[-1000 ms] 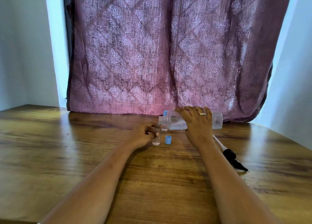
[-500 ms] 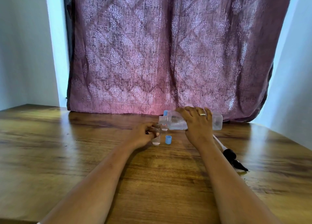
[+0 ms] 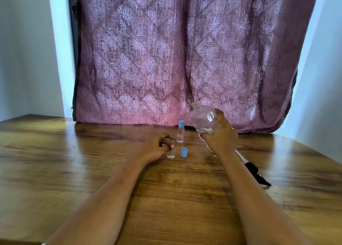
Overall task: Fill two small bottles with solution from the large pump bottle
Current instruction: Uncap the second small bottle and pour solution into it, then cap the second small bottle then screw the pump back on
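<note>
Right hand [image 3: 220, 139] is gripping the large bottle [image 3: 203, 118], tilted above the table [image 3: 55, 152]; left hand [image 3: 157, 148] is holding the small bottle [image 3: 171, 148] upright near the far edge.

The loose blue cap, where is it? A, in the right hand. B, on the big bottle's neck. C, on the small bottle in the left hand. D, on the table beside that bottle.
D: the loose blue cap sits on the table just beside the uncapped small bottle that the left hand holds, while the right hand grips the large bottle.
</note>
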Tool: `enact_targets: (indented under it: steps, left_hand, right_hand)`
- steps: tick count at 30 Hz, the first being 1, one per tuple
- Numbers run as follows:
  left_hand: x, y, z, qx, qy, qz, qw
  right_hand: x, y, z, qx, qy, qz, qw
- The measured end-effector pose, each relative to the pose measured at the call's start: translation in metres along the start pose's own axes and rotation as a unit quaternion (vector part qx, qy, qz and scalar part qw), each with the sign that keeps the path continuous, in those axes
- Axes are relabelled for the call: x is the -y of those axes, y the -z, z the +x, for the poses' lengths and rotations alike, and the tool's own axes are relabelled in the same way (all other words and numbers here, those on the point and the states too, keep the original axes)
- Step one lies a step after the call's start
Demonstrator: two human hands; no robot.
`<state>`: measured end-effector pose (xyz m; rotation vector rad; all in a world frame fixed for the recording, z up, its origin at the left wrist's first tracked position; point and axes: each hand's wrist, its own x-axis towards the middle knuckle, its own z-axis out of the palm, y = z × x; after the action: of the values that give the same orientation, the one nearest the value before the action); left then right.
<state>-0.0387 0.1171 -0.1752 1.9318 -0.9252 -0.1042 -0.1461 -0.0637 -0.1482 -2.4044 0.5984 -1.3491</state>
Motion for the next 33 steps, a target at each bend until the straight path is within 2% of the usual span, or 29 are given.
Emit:
enact_targets:
  steps: [5,13,19,21,23,25,26,27,28,30,33]
  left_hand:
    - [0.003,0.0,0.003,0.0,0.009,0.003,1.0]
    - [0.005,-0.001,0.003,-0.004,0.006,0.017,1.0]
    - [0.006,-0.001,0.004,-0.002,0.012,0.018,1.0]
    - [0.008,-0.001,0.004,-0.011,0.016,0.006,1.0]
    - [0.009,-0.002,0.004,-0.022,0.012,-0.001,1.0]
    - [0.01,-0.001,0.005,-0.028,0.007,0.008,1.0]
    - [0.011,-0.001,0.005,-0.028,0.006,0.014,0.999]
    - [0.01,-0.001,0.005,-0.027,0.003,0.02,0.999]
    - [0.01,-0.001,0.005,-0.025,-0.003,0.023,0.999]
    - [0.011,-0.001,0.006,-0.025,-0.011,0.023,0.999]
    - [0.011,-0.001,0.006,-0.022,-0.014,0.022,0.999]
  right_hand:
    - [0.004,0.006,0.0,-0.007,-0.051,0.137,0.989]
    - [0.005,0.007,-0.003,-0.006,-0.113,0.205,0.972]
    - [0.007,0.008,-0.001,0.002,-0.123,0.247,0.961]
    - [0.01,0.008,-0.002,-0.026,-0.099,0.201,0.974]
    - [0.015,0.009,-0.003,-0.098,-0.027,0.067,0.993]
    - [0.021,0.011,-0.002,-0.188,0.085,-0.039,0.978]
    - [0.025,0.013,-0.002,-0.206,0.144,-0.052,0.966]
    - [0.031,0.013,-0.003,-0.19,0.192,-0.05,0.962]
    - [0.037,0.012,-0.005,-0.136,0.219,-0.045,0.965]
    - [0.046,0.006,-0.01,0.023,0.2,-0.058,0.978]
    - [0.047,-0.01,-0.015,0.194,0.15,-0.158,0.956]
